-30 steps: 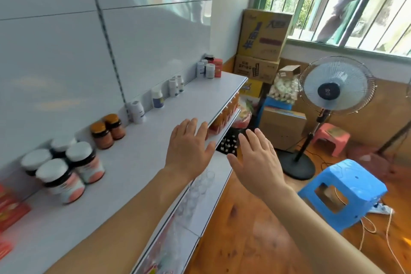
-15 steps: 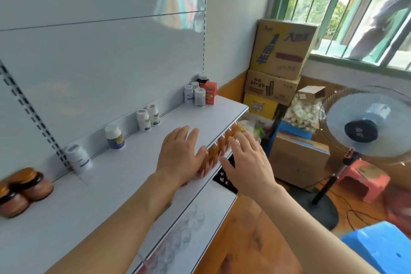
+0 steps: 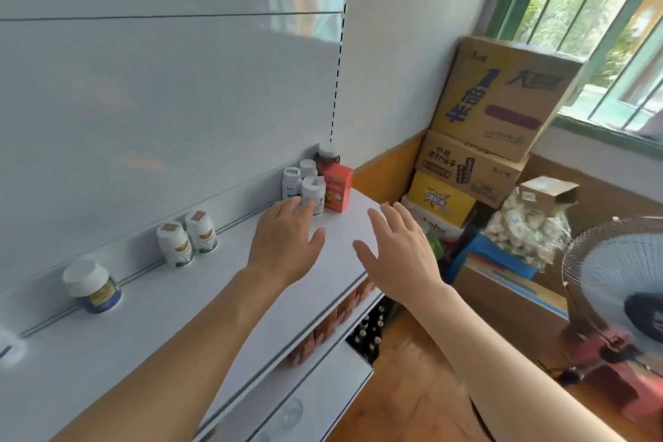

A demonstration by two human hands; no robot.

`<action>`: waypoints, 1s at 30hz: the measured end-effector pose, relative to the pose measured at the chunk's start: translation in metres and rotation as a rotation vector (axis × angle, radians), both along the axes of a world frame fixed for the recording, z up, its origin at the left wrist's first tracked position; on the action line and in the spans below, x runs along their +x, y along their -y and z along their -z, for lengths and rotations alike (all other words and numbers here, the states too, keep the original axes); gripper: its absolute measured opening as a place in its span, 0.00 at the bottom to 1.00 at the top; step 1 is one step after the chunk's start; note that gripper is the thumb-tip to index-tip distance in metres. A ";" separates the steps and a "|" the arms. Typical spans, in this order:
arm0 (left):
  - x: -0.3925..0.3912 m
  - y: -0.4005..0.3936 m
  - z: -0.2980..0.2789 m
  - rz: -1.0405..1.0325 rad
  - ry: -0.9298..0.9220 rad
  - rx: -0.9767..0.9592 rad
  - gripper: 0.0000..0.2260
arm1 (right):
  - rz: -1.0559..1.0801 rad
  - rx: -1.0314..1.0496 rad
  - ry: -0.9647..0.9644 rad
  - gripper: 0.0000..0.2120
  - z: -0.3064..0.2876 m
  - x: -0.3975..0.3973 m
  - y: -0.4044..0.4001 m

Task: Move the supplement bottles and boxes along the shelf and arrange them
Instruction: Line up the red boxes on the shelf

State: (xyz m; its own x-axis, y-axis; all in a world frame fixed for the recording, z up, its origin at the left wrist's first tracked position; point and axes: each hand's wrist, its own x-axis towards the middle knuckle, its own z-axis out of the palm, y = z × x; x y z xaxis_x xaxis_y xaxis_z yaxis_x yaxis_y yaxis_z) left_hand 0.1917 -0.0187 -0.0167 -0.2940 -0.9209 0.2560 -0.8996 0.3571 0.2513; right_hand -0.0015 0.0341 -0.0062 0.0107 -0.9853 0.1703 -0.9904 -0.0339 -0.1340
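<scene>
Two hands: both out over the top shelf (image 3: 201,312), palms down, fingers spread and straight, nothing held in either.
Left hand (image 3: 283,244): fingertips are right at the base of the nearest white bottle (image 3: 313,194) in the far cluster; can't tell if they're actually touching it or just shy.
Right hand (image 3: 398,248): hovering near the shelf's front edge, off to the right of the cluster and a bit further from it than the left.
Key relation: the cluster sits straight ahead of my left fingertips, at the far end of the shelf against the back panel, so I'd say the left hand gets there first.
Far cluster: three white bottles bunched together, a dark jar with a pale lid (image 3: 327,155) behind them in the corner, and a red-orange box (image 3: 338,187) just beside the nearest bottle on its right, all upright.
Rest of the row: pair of white bottles with orange labels (image 3: 186,240) touching or nearly so, well to the left of my hand, then a blue-labelled jar (image 3: 92,286) further left on its own.
Containers: every lid is on, contents not visible.
Lower shelf: orange packs (image 3: 323,330) and dark small bottles (image 3: 369,330) tucked under the top board.
My guess: next is a reach and grab on that front bottle, watch the box beside it doesn't get knocked.
</scene>
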 end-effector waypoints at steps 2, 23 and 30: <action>-0.007 0.019 0.005 -0.023 0.002 0.012 0.23 | -0.028 -0.005 0.005 0.31 0.003 -0.011 0.027; -0.071 0.144 0.043 -0.369 -0.074 0.176 0.23 | -0.764 0.129 0.026 0.31 0.029 -0.074 0.268; -0.069 0.152 0.052 -0.381 -0.156 0.171 0.17 | -0.789 0.086 0.139 0.22 0.041 -0.069 0.284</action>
State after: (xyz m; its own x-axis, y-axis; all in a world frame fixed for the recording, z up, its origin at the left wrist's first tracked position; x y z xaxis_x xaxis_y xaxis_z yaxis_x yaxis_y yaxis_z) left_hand 0.1225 -0.1703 -0.0690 0.1050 -0.9889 0.1050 -0.9056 -0.0515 0.4209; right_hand -0.0704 -0.2500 -0.0471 0.6935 -0.7058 0.1446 -0.6528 -0.7006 -0.2883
